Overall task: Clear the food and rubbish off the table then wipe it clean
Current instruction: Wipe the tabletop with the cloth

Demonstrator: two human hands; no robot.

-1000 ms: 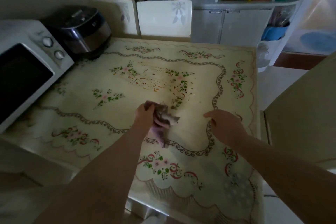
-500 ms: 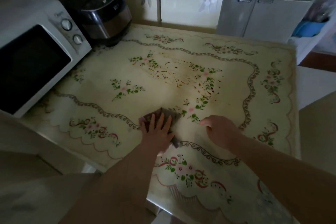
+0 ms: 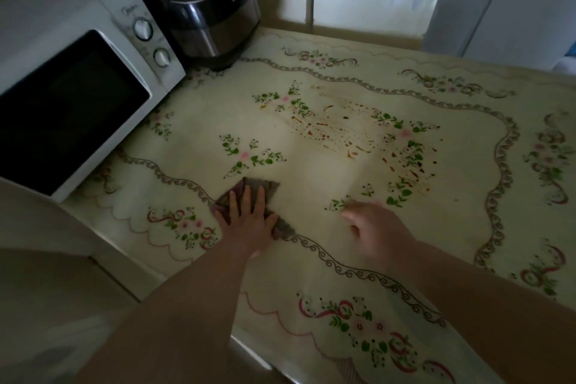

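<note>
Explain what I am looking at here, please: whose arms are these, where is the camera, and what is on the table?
There is no machine here. A person wears a camera on the head, so this single view looks down along their own arms. The left hand presses flat on a brownish cloth lying on the flowered table, as if for wiping. The right hand is blurred, its fingers loosely bent, with nothing visible in it. Brown spatter marks the middle of the table, beyond both hands. At the far left stand a white microwave and a dark rice cooker.
</note>
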